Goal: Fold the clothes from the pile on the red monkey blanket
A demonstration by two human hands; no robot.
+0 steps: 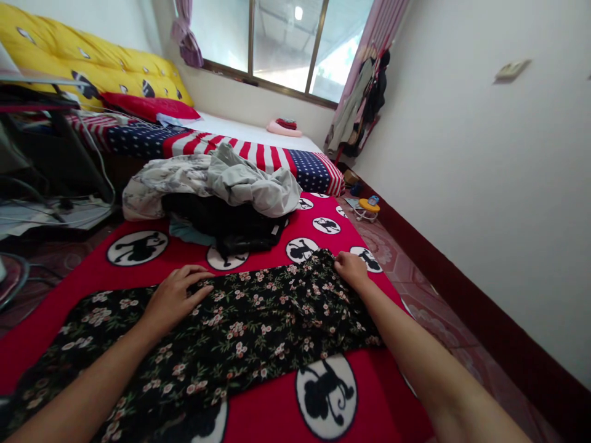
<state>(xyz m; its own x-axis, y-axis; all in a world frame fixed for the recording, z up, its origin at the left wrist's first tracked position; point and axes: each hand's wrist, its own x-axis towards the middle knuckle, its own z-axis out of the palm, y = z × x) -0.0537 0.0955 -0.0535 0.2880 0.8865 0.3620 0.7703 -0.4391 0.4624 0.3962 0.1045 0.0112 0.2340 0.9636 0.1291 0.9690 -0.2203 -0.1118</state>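
Note:
A long black garment (pixel 258 326) with a pink flower print lies spread across the red blanket, smooth in the middle and bunched at its right end. Whether it is a dress or a skirt I cannot tell. My left hand (pixel 181 296) rests on its upper edge, left of the middle, with the fingers stretched out. At the far right corner, my right hand (pixel 351 269) has its fingers closed on the gathered cloth. Part of the garment is hidden under my left forearm.
A heap of clothes (pixel 240 184), grey, white and black, lies on the red blanket (pixel 258 418) beyond the garment. Behind it stands a bed with a stars-and-stripes cover (pixel 231 146). A small yellow stool (pixel 368 206) is by the right wall; a desk with cables (pixel 41 160) stands left.

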